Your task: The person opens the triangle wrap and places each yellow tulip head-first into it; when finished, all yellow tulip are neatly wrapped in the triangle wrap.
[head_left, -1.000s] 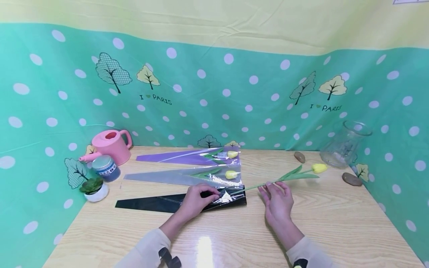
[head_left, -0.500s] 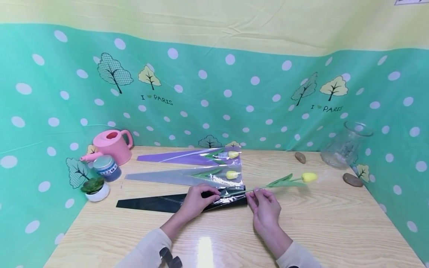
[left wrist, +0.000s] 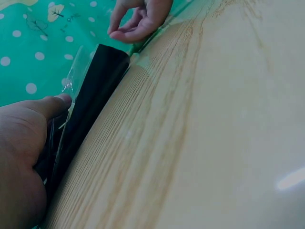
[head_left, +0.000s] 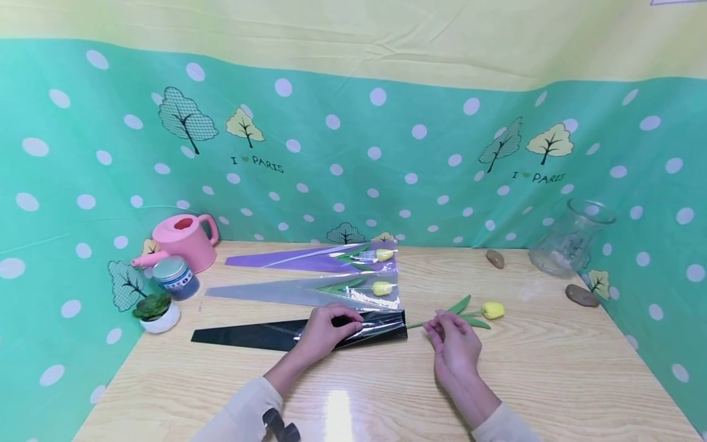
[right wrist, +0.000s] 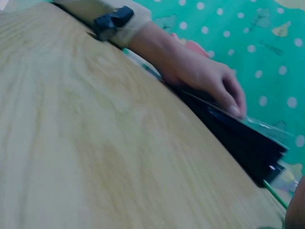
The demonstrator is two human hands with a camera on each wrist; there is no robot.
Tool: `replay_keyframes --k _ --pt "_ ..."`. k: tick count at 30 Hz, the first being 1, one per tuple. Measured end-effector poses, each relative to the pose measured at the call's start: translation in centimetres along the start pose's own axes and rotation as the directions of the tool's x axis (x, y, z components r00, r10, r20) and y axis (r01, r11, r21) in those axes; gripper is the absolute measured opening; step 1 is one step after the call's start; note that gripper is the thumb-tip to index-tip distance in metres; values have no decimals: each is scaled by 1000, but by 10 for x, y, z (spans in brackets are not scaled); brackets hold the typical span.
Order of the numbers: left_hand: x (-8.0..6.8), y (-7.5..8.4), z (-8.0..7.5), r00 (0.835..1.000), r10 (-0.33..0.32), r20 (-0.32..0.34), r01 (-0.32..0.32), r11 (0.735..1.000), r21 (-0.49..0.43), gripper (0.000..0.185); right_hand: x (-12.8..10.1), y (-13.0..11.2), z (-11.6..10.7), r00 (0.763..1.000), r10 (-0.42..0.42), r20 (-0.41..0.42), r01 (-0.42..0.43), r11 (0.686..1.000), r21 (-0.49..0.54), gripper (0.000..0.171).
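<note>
Starting at your far left, the pink watering can [head_left: 185, 240], a blue-lidded jar [head_left: 175, 277] and a small potted succulent [head_left: 154, 310] stand along the edge of the table [head_left: 552, 374]. Beside them lie three cone-shaped sleeves: a purple sleeve [head_left: 309, 260] and a clear sleeve [head_left: 309, 291], each with a yellow tulip already inside, and nearest you the black sleeve [head_left: 259, 335].

Your left hand [head_left: 323, 331] presses down on the black sleeve near its wide mouth, thumb and fingers curled onto the clear film; the left wrist view shows that mouth slightly lifted. Your right hand [head_left: 455, 344] pinches the green stem of the loose yellow tulip [head_left: 491, 310], which lies on the table just right of the mouth, stem end pointing into it and seemingly already at the opening.

You appear to be midway through sliding this third tulip in. The next move likely calls for keeping the mouth open and feeding the stem straight so the leaves don't snag.

Further right sit two stones [head_left: 494, 258] and a glass vase [head_left: 569, 239].
</note>
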State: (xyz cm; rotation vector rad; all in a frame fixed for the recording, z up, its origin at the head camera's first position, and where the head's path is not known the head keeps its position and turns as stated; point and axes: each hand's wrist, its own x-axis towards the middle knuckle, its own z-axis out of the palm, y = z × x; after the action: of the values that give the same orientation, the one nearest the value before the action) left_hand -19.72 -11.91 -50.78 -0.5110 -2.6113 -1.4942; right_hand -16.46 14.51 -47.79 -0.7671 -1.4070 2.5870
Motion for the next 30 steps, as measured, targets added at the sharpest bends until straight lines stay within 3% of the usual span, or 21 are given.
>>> replay_keyframes --k 7,12,17,23,26,30 --pt "-1 1 -1 1000 -3 0 3 1000 -2 10 8 -23 -18 998 -7 -59 10 998 58 46" --pt "-1 1 -1 1000 5 -2 -6 1000 -4 11 9 -25 -24 995 -13 -101 21 997 78 70" --pt "-1 0 0 1000 18 -10 -18 1000 -1 11 10 -25 -27 996 -3 -87 9 998 64 86" --pt "-1 -1 0 1000 8 -7 -8 1000 -5 12 16 -28 -26 999 40 -35 -38 998 47 95" --pt "-1 -1 1 1000 6 -9 -6 1000 -5 13 20 -31 -24 998 58 11 -58 998 22 91" --pt "-1 0 0 1000 14 -9 -14 1000 -6 12 23 -33 -21 998 58 11 -58 998 -3 86"
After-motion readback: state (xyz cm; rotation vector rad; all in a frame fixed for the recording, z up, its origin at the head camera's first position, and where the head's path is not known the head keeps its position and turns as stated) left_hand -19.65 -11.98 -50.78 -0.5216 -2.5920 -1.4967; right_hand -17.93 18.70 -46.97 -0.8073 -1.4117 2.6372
